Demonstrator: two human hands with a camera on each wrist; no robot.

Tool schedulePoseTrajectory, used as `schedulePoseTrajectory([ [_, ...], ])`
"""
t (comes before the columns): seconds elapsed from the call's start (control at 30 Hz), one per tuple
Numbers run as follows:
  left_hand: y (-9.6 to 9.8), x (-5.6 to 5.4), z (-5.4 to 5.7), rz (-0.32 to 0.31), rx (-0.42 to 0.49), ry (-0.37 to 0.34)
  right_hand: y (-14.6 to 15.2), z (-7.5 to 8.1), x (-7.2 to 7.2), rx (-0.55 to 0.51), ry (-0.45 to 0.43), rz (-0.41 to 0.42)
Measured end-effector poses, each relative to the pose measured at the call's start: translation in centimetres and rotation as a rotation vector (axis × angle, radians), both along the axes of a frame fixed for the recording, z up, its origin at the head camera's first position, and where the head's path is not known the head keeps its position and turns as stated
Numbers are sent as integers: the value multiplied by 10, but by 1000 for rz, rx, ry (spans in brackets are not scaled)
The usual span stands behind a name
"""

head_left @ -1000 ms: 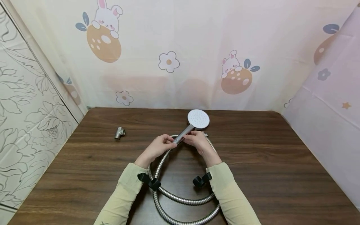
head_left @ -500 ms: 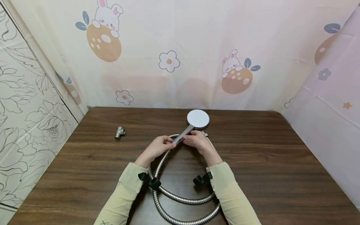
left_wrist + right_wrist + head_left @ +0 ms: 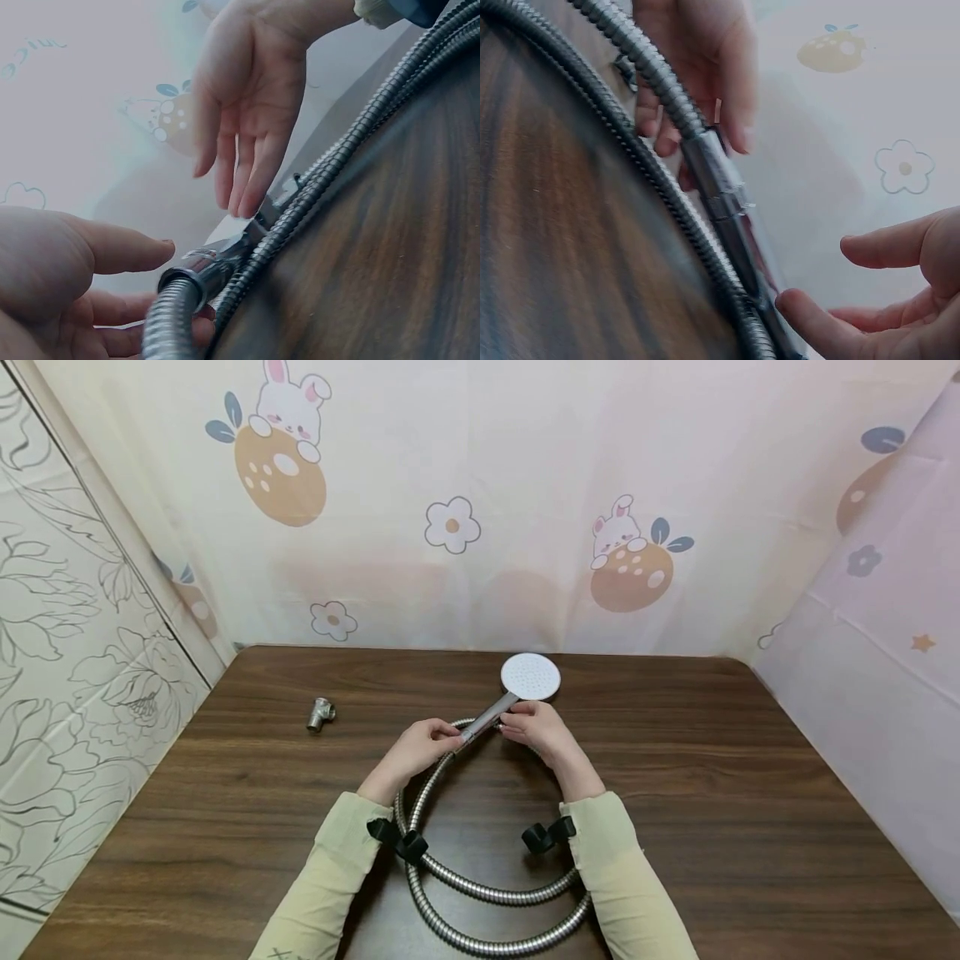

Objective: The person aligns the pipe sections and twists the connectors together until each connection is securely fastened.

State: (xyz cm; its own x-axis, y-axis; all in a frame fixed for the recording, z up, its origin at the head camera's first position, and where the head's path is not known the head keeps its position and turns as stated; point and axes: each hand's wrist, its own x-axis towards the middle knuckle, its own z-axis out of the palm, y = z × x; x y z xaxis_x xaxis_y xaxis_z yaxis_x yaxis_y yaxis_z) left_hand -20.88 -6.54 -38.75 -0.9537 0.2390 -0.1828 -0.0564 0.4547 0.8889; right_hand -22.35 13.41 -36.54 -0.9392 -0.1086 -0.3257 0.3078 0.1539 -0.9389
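A bunny-print cloth (image 3: 525, 452) is hanging across the back, and before it the brown bench (image 3: 712, 793) is spreading wide. Two pale yellow sleeves (image 3: 322, 877) are slanting in from the near side, both forearms angling inward. Between them the metal hose (image 3: 504, 897) is looping over the bench, and the right sleeve (image 3: 630, 877) is hiding part of its coils. Up near the far edge, the shower head (image 3: 531, 677) is lying with its spray face up, its handle (image 3: 489, 718) pointing back toward the left hand (image 3: 415, 752). And the hands are flanking that handle, apart from each other! The right hand (image 3: 543, 731) is hanging loose just beside it, fingers nearly straight, thumb spreading away. The left is bracketing the joint (image 3: 201, 281) of hose and handle, thumb on one side, fingertips behind; whether it's gripping, I cannot tell. Another strand of hose is running close alongside, crowding that spot. Black wrist cameras (image 3: 411, 846) are sitting at both cuffs, the left one covering some hose. Smallest of all, a metal fitting (image 3: 321, 715) is lying off to the left, well apart.
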Motion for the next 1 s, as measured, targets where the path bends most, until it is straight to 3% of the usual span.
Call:
schedulePoseTrajectory([
  [0.2, -9, -3, 2, -11, 56, -2, 9, 5, -1, 80, 104, -45],
  [0.4, -17, -5, 5, 11, 92, -10, 23, 9, 2, 286, 205, -79],
  [0.67, -25, -8, 7, 22, 98, 11, 37, 13, 3, 546, 218, -114],
  [1.0, -41, -9, 4, 72, 60, 16, 46, 2, -1, 660, 202, -11],
])
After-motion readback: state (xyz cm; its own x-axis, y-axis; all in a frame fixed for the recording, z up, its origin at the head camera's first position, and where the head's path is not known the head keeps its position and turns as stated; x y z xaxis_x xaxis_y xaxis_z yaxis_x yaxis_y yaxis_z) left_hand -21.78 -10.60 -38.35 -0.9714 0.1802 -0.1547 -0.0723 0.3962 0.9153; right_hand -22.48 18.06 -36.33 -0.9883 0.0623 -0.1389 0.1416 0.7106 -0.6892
